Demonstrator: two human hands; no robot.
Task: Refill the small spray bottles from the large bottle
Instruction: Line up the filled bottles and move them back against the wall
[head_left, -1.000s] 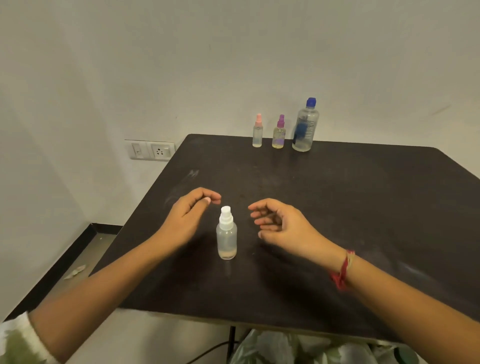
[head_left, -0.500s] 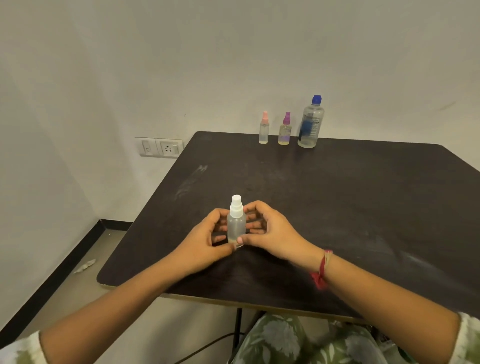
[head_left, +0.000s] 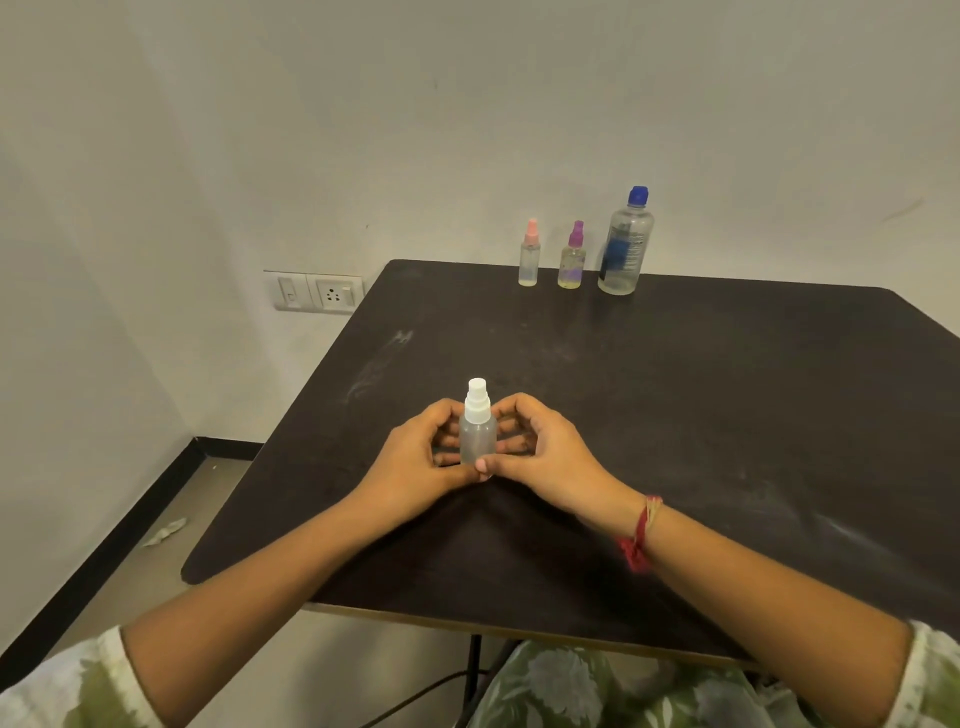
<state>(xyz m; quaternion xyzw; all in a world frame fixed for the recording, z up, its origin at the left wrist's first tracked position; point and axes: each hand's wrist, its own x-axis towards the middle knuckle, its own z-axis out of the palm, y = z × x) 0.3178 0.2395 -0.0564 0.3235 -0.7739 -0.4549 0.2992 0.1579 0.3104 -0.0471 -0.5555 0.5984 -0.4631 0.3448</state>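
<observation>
A small clear spray bottle with a white cap stands upright near the front of the dark table. My left hand curls round its left side and my right hand round its right side, thumbs meeting at its base. At the table's far edge stand a pink-capped spray bottle, a purple-capped spray bottle and the large clear bottle with a blue cap, all upright and closed.
The table's left edge and rounded front-left corner lie close to my left arm. A wall with a switch and socket plate stands to the left. A scrap of paper lies on the floor.
Both hands closed in from either side of the white-capped bottle and now hold it. The view has pulled back a little.
</observation>
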